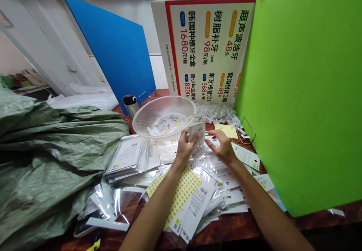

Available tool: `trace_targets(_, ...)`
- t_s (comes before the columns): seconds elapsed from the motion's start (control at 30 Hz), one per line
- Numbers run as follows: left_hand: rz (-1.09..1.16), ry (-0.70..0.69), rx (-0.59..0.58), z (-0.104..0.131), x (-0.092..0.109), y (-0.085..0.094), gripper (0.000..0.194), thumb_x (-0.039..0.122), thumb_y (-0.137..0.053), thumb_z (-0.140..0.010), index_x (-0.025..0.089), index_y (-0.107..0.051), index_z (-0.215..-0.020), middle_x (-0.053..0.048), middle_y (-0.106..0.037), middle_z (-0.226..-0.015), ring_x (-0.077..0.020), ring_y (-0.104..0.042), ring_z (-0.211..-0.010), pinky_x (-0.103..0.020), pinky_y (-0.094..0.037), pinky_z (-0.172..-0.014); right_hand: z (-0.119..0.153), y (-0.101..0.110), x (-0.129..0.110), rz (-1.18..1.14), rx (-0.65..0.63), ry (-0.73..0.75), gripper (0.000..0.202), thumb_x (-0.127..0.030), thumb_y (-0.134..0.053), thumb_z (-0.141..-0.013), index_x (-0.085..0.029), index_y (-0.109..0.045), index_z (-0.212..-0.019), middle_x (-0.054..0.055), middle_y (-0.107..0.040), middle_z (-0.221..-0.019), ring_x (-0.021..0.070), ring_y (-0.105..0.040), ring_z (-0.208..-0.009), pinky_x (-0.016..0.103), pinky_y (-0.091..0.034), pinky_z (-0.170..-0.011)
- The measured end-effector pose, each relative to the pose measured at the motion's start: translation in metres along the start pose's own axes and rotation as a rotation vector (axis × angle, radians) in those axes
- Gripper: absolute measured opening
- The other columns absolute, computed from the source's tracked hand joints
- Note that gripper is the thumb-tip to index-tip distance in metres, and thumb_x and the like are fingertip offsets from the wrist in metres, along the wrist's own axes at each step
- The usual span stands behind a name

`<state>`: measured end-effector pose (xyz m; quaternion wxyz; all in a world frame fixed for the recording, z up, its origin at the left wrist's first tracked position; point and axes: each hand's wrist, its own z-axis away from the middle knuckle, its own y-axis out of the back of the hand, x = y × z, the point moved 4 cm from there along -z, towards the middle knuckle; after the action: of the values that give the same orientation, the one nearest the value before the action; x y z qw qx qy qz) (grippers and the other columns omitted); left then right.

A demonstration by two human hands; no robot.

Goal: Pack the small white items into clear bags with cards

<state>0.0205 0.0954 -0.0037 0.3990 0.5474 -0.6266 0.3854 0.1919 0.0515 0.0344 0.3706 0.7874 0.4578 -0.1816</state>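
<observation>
My left hand (186, 145) grips a small clear packet (196, 132) upright between thumb and fingers, just in front of the basket. Close to its right side, my right hand (222, 145) has its fingers apart, with nothing visible between them. Under my forearms lie white printed cards (198, 204) in clear sleeves and a yellow sheet of small round stickers (182, 192). A stack of sleeved cards (127, 155) lies left of my left hand. The translucent basket (143, 124) holds small printed pieces.
A dark-capped bottle (131, 106) stands left of the basket. Many small whitish pieces (220, 112) and a yellow paper (227, 131) lie behind my right hand. Blue (115, 47), white printed (209, 51) and green (299, 92) boards stand around. Green-grey sheeting (56, 160) covers the left side.
</observation>
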Motion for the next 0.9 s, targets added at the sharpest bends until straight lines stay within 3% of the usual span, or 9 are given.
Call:
trace_targets(0.07,-0.094,-0.100,-0.078,0.002,0.007,-0.003,0.045,0.050,-0.072,-0.086,0.022,-0.062,-0.120,-0.010,-0.067,-0.124,-0.0258,-0.065,-0.114,-0.038,-0.053,-0.096,0.001,-0.008,0.001,-0.121,-0.124,-0.097,0.043,-0.043,-0.068,-0.090,-0.021,-0.063,-0.126,0.012,-0.067,-0.124,0.0282,-0.063,-0.112,0.043,-0.054,-0.091)
trace_targets(0.13,-0.192,-0.191,-0.216,0.005,0.015,-0.009,0.042,0.046,-0.069,-0.091,0.025,-0.064,-0.126,-0.010,-0.059,-0.140,-0.0275,-0.055,-0.130,-0.042,-0.046,-0.108,0.003,-0.012,0.007,-0.258,-0.164,-0.211,0.052,-0.048,-0.070,-0.087,-0.022,-0.060,-0.132,0.011,-0.065,-0.132,0.0287,-0.063,-0.116,0.042,-0.054,-0.094)
trace_targets(0.23,-0.272,-0.235,-0.336,0.008,0.021,-0.015,0.037,0.042,-0.064,-0.094,0.028,-0.067,-0.128,-0.008,-0.055,-0.147,-0.0275,-0.046,-0.140,-0.046,-0.036,-0.118,0.003,-0.010,0.026,-0.393,-0.050,-0.391,0.052,-0.055,-0.070,-0.085,-0.019,-0.065,-0.121,0.012,-0.071,-0.120,0.0294,-0.067,-0.108,0.041,-0.054,-0.091)
trace_targets(0.33,-0.241,-0.223,-0.256,0.004,0.017,-0.012,0.037,0.043,-0.064,-0.094,0.027,-0.068,-0.128,-0.008,-0.057,-0.143,-0.0270,-0.049,-0.137,-0.045,-0.038,-0.115,0.003,-0.004,0.045,-0.503,0.096,-0.520,0.051,-0.060,-0.073,-0.079,-0.017,-0.069,-0.107,0.011,-0.075,-0.107,0.0289,-0.069,-0.098,0.040,-0.054,-0.085)
trace_targets(0.43,-0.111,-0.060,-0.190,-0.002,0.003,-0.006,0.045,0.050,-0.063,-0.092,0.024,-0.067,-0.128,-0.010,-0.062,-0.136,-0.0266,-0.059,-0.123,-0.038,-0.048,-0.101,0.004,-0.004,0.051,-0.687,0.056,-0.618,0.048,-0.055,-0.080,-0.072,-0.018,-0.071,-0.102,0.009,-0.076,-0.102,0.0266,-0.070,-0.089,0.036,-0.056,-0.076)
trace_targets(0.53,0.024,0.171,-0.287,-0.003,-0.013,-0.006,0.049,0.061,-0.063,-0.088,0.015,-0.073,-0.103,-0.008,-0.073,-0.099,-0.0221,-0.067,-0.087,-0.030,-0.052,-0.075,0.006,-0.006,0.045,-0.822,-0.072,-0.747,0.039,-0.044,-0.083,-0.072,-0.018,-0.073,-0.099,0.009,-0.076,-0.102,0.0239,-0.071,-0.085,0.033,-0.058,-0.072)
trace_targets(0.67,0.082,0.280,-0.334,-0.002,-0.020,-0.005,0.049,0.063,-0.067,-0.084,0.015,-0.063,-0.073,0.001,-0.060,-0.065,-0.0121,-0.052,-0.056,-0.024,-0.040,-0.055,0.010,-0.010,0.040,-0.881,-0.138,-0.850,0.032,-0.033,-0.080,-0.076,-0.021,-0.072,-0.105,0.008,-0.076,-0.108,0.0216,-0.072,-0.085,0.031,-0.060,-0.070)
trace_targets(0.8,0.060,0.322,-0.352,-0.002,-0.022,-0.003,0.053,0.065,-0.065,-0.083,0.017,-0.053,-0.063,0.005,-0.045,-0.054,-0.0076,-0.036,-0.045,-0.022,-0.026,-0.046,0.013,-0.012,0.043,-0.865,-0.152,-0.882,0.036,-0.032,-0.079,-0.077,-0.022,-0.068,-0.110,0.008,-0.075,-0.107,0.0216,-0.072,-0.079,0.034,-0.062,-0.065)
trace_targets(0.9,0.028,0.308,-0.363,-0.003,-0.022,-0.002,0.052,0.064,-0.067,-0.082,0.018,-0.051,-0.064,0.006,-0.041,-0.053,-0.0066,-0.033,-0.044,-0.022,-0.023,-0.045,0.013,-0.012,0.044,-0.861,-0.147,-0.873,0.036,-0.035,-0.080,-0.077,-0.023,-0.067,-0.109,0.007,-0.074,-0.106,0.0208,-0.071,-0.078,0.033,-0.062,-0.064)
